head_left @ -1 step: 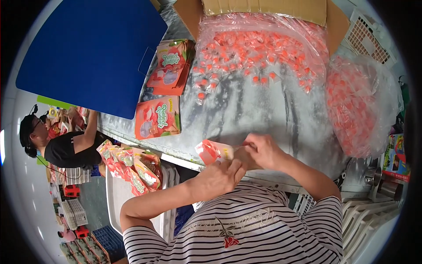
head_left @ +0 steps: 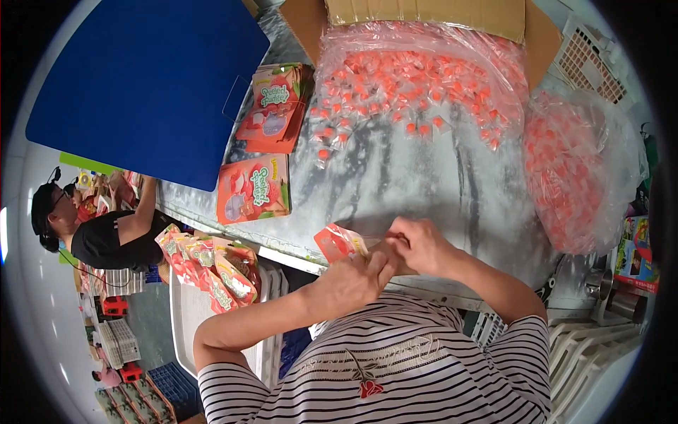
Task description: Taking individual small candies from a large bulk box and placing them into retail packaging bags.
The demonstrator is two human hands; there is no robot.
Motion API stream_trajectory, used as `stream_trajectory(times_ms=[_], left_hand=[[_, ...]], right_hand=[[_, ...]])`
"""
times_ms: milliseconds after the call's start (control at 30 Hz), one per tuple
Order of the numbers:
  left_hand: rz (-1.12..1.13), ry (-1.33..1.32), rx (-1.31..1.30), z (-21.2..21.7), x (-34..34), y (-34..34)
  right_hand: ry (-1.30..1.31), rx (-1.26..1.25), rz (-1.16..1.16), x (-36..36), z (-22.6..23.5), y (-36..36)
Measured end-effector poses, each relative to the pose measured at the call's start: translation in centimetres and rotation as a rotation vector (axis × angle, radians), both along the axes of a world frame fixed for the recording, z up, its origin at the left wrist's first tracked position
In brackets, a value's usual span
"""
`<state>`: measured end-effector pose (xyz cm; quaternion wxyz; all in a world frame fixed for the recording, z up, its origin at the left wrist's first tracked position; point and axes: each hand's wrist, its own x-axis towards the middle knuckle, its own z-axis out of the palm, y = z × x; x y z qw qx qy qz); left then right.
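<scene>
Pouch (head_left: pixel 330 242), one, red: over the table's (head_left: pixel 395 180) near edge, close to the body, presumably for easy two-handed handling. Left hand (head_left: pixel 359 281): closed on it, likely steadying. Right hand (head_left: pixel 422 246): fingers bunched alongside; cannot tell whether they pinch it. Flat pouches (head_left: pixel 256 189): left, seemingly within reach. Wrapped sweets (head_left: pixel 424 81): heaped beyond.

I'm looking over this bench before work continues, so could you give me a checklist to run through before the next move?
1. Left hand holding the red pouch: ok.
2. Right hand gripping the pouch too: cannot tell; the contact is hidden.
3. Pouch sealed: cannot tell; the hands cover that end.
4. Flat pouches stacked on the table: ok, at its left side.
5. Wrapped red pieces all bagged: not ok; several lie loose on the table.
</scene>
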<state>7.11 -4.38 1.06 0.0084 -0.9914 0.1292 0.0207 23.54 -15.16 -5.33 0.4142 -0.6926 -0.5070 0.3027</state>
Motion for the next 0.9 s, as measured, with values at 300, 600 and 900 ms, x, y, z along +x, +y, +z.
stream_trajectory(times_ms=[300, 600, 900], left_hand=[[-0.083, -0.007, -0.305, 2.0, 1.4, 1.4], [0.362, -0.067, -0.309, 4.7, -2.4, 3.5], [0.787, -0.133, -0.516, 2.4, -5.3, 2.9]], right_hand=[[0.079, 0.004, -0.007, 2.0, -0.9, 2.0], [-0.316, 0.029, 0.065, 9.5, -3.2, 7.3], [-0.718, -0.033, -0.191, 16.1, -7.1, 13.4]])
